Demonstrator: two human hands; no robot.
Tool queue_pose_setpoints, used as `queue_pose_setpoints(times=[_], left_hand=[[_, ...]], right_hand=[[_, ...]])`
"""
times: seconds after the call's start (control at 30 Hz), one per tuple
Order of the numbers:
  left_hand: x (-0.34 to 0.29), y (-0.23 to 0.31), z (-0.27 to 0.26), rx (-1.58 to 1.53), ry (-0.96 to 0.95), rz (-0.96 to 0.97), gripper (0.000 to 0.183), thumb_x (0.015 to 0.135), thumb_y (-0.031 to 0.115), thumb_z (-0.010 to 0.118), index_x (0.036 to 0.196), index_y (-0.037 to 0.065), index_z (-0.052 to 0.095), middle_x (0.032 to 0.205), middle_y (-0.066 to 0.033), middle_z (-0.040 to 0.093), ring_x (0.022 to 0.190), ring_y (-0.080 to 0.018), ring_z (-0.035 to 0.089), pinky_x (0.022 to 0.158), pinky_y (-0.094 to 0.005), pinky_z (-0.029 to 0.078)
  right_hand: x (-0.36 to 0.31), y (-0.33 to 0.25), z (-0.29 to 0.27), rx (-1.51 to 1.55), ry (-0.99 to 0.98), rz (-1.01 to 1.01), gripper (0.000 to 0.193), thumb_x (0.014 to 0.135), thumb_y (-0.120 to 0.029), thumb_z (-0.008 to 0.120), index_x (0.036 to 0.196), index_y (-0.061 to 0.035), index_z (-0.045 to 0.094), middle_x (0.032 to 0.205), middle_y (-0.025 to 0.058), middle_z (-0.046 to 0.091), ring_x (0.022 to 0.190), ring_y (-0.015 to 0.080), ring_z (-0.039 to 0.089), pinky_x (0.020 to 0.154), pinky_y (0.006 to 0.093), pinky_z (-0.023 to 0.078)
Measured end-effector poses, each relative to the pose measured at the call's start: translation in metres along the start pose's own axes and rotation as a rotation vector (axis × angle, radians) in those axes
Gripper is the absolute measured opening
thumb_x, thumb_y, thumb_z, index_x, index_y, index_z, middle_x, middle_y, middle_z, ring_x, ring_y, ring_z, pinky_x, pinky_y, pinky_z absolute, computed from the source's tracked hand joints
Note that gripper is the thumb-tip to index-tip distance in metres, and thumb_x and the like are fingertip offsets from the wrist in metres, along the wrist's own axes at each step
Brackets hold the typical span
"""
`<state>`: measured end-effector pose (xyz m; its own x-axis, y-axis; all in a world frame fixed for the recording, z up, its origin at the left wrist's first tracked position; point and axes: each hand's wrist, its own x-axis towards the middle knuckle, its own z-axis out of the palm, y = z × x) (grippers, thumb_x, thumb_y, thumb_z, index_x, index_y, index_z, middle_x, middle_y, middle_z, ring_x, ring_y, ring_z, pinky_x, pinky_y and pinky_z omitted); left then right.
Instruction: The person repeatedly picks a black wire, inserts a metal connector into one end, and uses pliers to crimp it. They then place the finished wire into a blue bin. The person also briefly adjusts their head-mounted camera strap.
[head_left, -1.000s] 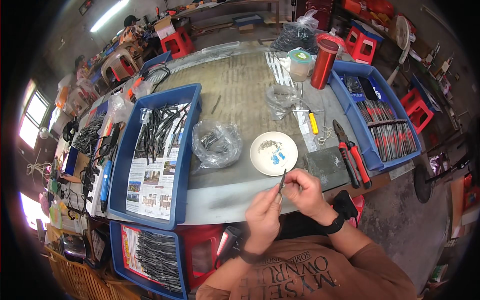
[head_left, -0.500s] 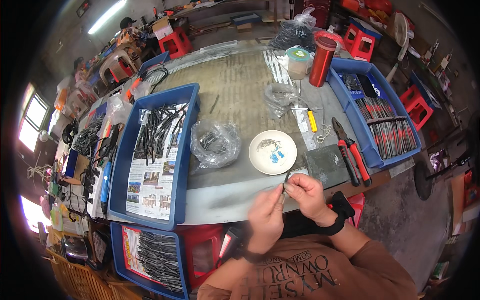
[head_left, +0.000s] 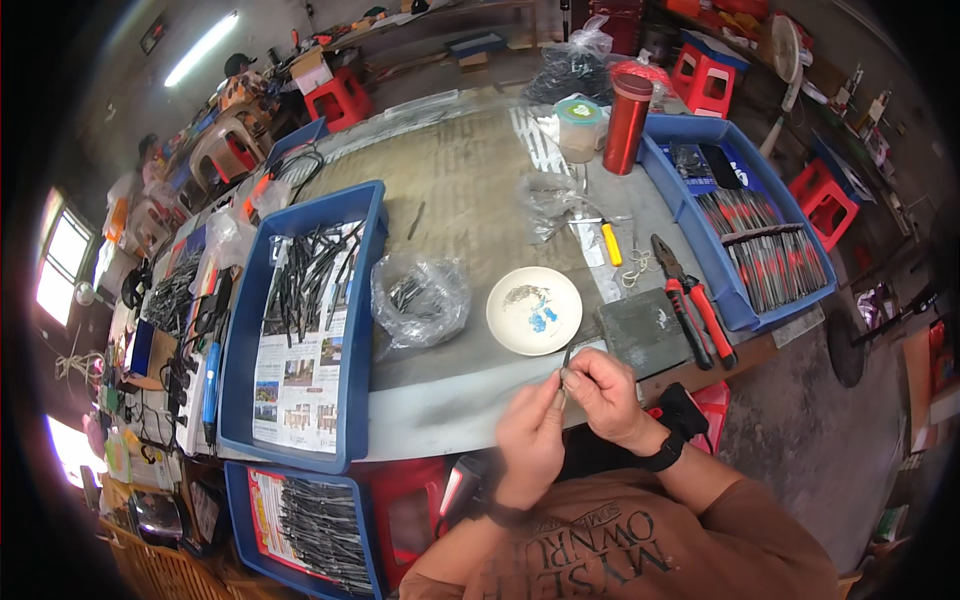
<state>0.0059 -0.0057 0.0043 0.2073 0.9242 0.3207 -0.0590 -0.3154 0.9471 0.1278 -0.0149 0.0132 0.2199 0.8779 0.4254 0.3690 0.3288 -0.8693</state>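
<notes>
My left hand (head_left: 535, 430) and my right hand (head_left: 604, 395) meet at the table's near edge, fingers pinched together. Between them is a thin dark strip (head_left: 568, 356), whose tip pokes up past the fingertips; the rest is hidden. Just beyond lies a white round plate (head_left: 505, 335) holding small metal bits (head_left: 525, 294) and blue pieces (head_left: 542, 316). Left of the plate sits a clear plastic bag (head_left: 452, 315) with dark slender pieces inside. A flat dark grey block (head_left: 642, 330) is right of my right hand.
Red-handled pliers (head_left: 712, 325) and a yellow-handled tool (head_left: 611, 244) lie to the right. Blue trays stand left (head_left: 348, 400), right (head_left: 680, 205) and lower left (head_left: 240, 500), holding dark strips or red-and-black pieces. A red tumbler (head_left: 627, 125) stands farther back.
The whole view has shifted slightly, with the table's things now a little farther left. Both hands keep their pinch on the dark strip.
</notes>
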Motion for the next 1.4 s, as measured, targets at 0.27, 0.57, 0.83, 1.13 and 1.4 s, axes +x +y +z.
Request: queue_pose_setpoints(times=[0.27, 0.57, 0.83, 1.13, 1.4], left_hand=[[0.001, -0.010, 0.005, 0.194, -0.033, 0.319, 0.023, 0.082, -0.004, 0.057, 0.105, -0.003, 0.061, 0.085, -0.0033, 0.058, 0.068, -0.0058, 0.049, 0.058, -0.0165, 0.038], [0.003, -0.010, 0.014, 0.175, -0.080, 0.187, 0.022, 0.081, -0.005, 0.058, 0.102, -0.003, 0.063, 0.078, -0.0079, 0.059, 0.065, -0.0114, 0.053, 0.059, -0.0223, 0.043], [0.008, -0.011, 0.026, 0.187, -0.121, 0.272, 0.023, 0.081, -0.005, 0.057, 0.104, -0.003, 0.062, 0.076, -0.0048, 0.056, 0.062, -0.0086, 0.049, 0.056, -0.0196, 0.039], [0.015, -0.017, 0.038, -0.061, -0.196, 0.092, 0.025, 0.083, -0.004, 0.057, 0.107, -0.001, 0.061, 0.078, -0.0011, 0.053, 0.059, -0.0054, 0.045, 0.051, -0.0180, 0.036], [0.019, -0.020, 0.037, -0.137, -0.225, -0.058, 0.026, 0.083, -0.002, 0.056, 0.109, -0.001, 0.060, 0.075, -0.0010, 0.051, 0.056, -0.0055, 0.044, 0.048, -0.0187, 0.035]], right_hand=[[-0.003, -0.004, -0.007, -0.079, 0.064, -0.059, 0.008, 0.079, -0.004, 0.056, 0.075, 0.0007, 0.052, 0.067, 0.0159, 0.052, 0.059, 0.0330, 0.051, 0.053, 0.0366, 0.042], [-0.006, -0.003, -0.015, -0.096, 0.132, -0.112, 0.009, 0.079, -0.004, 0.055, 0.073, -0.0001, 0.050, 0.065, 0.0153, 0.049, 0.057, 0.0341, 0.048, 0.050, 0.0384, 0.038], [-0.010, -0.001, -0.028, -0.020, 0.114, 0.101, 0.008, 0.082, -0.005, 0.054, 0.077, 0.0004, 0.051, 0.068, 0.0152, 0.050, 0.061, 0.0329, 0.050, 0.053, 0.0361, 0.040], [-0.013, 0.008, -0.042, -0.098, 0.157, 0.035, 0.008, 0.082, -0.008, 0.056, 0.081, 0.0002, 0.055, 0.070, 0.0143, 0.053, 0.062, 0.0310, 0.052, 0.055, 0.0353, 0.041], [-0.005, 0.027, -0.126, -0.781, 0.189, -0.019, 0.023, 0.076, -0.010, 0.060, 0.096, 0.0006, 0.055, 0.086, 0.0157, 0.056, 0.081, 0.0311, 0.054, 0.071, 0.0379, 0.043]])
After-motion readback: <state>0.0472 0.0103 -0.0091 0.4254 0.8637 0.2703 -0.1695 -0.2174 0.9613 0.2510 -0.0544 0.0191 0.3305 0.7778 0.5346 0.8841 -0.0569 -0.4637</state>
